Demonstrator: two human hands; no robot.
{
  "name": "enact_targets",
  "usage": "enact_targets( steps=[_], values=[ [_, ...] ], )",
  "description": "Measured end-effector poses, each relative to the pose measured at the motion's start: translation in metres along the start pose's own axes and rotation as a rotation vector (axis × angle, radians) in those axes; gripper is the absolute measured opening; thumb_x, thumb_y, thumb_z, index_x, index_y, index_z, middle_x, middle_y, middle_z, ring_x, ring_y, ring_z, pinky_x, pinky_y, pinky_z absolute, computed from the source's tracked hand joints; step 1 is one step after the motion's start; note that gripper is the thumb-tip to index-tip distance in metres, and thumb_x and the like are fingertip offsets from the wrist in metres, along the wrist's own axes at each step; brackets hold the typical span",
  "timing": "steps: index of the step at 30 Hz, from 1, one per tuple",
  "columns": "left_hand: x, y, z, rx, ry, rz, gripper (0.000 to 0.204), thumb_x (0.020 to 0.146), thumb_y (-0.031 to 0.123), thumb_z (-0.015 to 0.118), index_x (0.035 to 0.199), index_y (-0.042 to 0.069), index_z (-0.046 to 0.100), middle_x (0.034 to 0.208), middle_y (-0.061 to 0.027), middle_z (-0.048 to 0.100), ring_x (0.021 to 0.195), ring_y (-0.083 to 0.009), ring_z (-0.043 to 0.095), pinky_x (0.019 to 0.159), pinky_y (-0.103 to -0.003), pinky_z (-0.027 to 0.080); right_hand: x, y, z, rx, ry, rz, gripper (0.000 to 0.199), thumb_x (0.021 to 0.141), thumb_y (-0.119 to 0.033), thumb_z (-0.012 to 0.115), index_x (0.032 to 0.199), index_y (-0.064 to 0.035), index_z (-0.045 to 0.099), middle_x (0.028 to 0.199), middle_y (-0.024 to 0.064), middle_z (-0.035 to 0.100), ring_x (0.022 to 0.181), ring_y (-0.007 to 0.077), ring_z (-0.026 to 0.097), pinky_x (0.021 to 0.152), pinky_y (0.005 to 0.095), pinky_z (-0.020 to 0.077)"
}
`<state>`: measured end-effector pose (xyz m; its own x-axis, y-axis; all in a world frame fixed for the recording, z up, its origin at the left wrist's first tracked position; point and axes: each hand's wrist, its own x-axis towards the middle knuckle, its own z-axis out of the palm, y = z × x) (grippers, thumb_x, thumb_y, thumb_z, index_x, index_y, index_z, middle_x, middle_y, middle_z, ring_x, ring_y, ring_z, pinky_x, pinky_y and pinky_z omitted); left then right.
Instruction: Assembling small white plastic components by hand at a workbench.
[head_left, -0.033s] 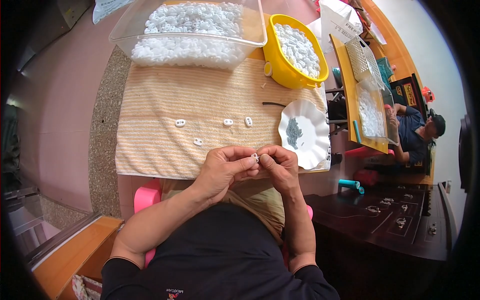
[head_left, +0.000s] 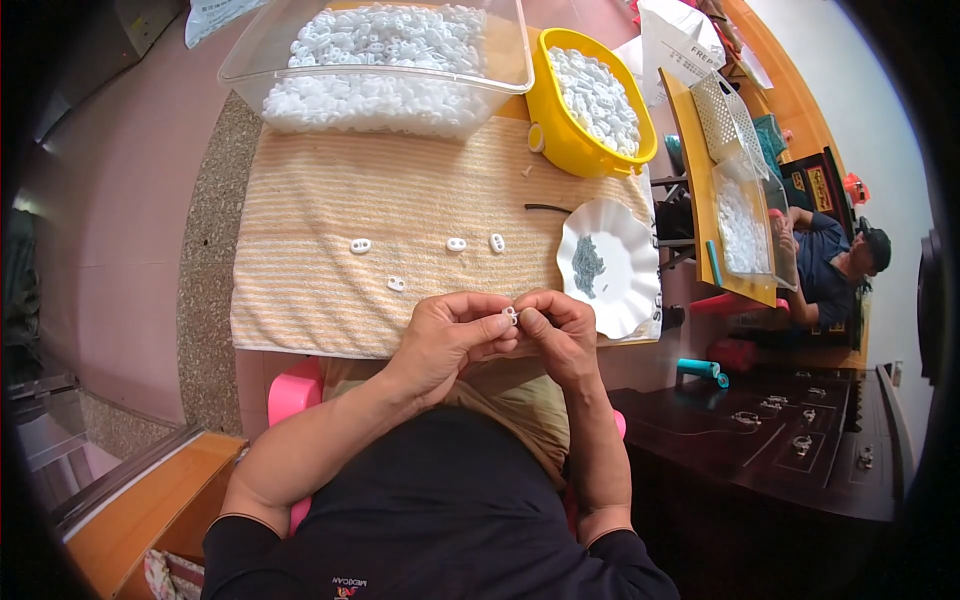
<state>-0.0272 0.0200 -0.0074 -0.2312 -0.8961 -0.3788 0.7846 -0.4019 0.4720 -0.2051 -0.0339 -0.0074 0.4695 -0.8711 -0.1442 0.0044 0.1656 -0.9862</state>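
Note:
Close to the front edge of the towel-covered table, my left hand (head_left: 450, 335) pinches a small white two-hole plastic piece (head_left: 511, 316) between thumb and fingers. My right hand (head_left: 560, 335) is closed on the same piece from the right, thumb pressed at its side. Whether a smaller part sits between the right fingertips is hidden. Several like pieces lie on the striped towel (head_left: 330, 190) beyond my hands, among them one white piece (head_left: 397, 284) nearest my left hand. Right of my hands is a white scalloped plate (head_left: 625, 265) bearing a pile of tiny grey-green parts (head_left: 587, 266).
A clear plastic bin (head_left: 375, 75) full of white pieces stands at the back, beside a yellow tub (head_left: 560, 115) of similar pieces. A thin dark strip (head_left: 547, 207) lies by the plate. At right, another person (head_left: 835, 255) sits at a table with a bin.

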Motion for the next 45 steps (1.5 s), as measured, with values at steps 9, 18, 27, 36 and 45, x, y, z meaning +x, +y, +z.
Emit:
enact_targets(
  steps=[9,18,27,36,45],
  values=[
    [0.0003,0.0007,-0.0003,-0.039,-0.009,-0.027,0.017,0.087,0.002,0.063,0.104,-0.001,0.062,0.092,-0.0101,0.067,0.080,-0.0155,0.066,0.074,-0.028,0.057,0.0003,-0.0002,-0.0002,0.096,-0.018,0.038,0.010,0.090,-0.006,0.060,0.095,0.0024,0.062,0.087,0.0048,0.065,0.077,0.0099,0.061,0.070,0.0238,0.0533],
    [0.0000,0.0001,0.0000,-0.006,0.010,-0.022,0.018,0.087,0.002,0.063,0.104,-0.002,0.062,0.091,-0.0099,0.067,0.079,-0.0151,0.066,0.073,-0.027,0.057,0.0002,-0.0008,-0.0028,-0.088,-0.008,-0.005,0.008,0.089,-0.006,0.062,0.092,0.0004,0.065,0.088,0.0024,0.065,0.078,0.0079,0.059,0.072,0.0221,0.0501],
    [0.0002,-0.0049,-0.0015,0.040,0.035,0.026,0.016,0.087,0.002,0.063,0.103,-0.002,0.062,0.089,-0.0097,0.067,0.077,-0.0142,0.065,0.071,-0.027,0.056,-0.0017,-0.0013,0.0039,-0.210,0.066,-0.021,0.007,0.086,-0.005,0.062,0.090,0.0001,0.066,0.084,0.0011,0.066,0.078,0.0069,0.059,0.072,0.0216,0.0485],
    [0.0000,-0.0089,0.0006,0.139,0.059,0.117,0.014,0.087,0.001,0.063,0.100,-0.003,0.063,0.088,-0.0100,0.067,0.078,-0.0130,0.065,0.071,-0.026,0.056,-0.0015,-0.0013,0.0063,-0.259,0.073,-0.008,0.008,0.086,-0.005,0.062,0.092,0.0004,0.066,0.083,0.0017,0.067,0.075,0.0067,0.059,0.070,0.0213,0.0490],
    [0.0000,-0.0060,0.0010,0.089,0.037,0.078,0.016,0.087,0.001,0.063,0.102,-0.003,0.062,0.090,-0.0106,0.066,0.079,-0.0142,0.065,0.073,-0.026,0.056,-0.0015,0.0049,0.0007,0.043,0.056,0.052,0.010,0.087,-0.007,0.064,0.092,0.0011,0.065,0.084,0.0046,0.067,0.074,0.0095,0.061,0.068,0.0230,0.0518]
  ],
)
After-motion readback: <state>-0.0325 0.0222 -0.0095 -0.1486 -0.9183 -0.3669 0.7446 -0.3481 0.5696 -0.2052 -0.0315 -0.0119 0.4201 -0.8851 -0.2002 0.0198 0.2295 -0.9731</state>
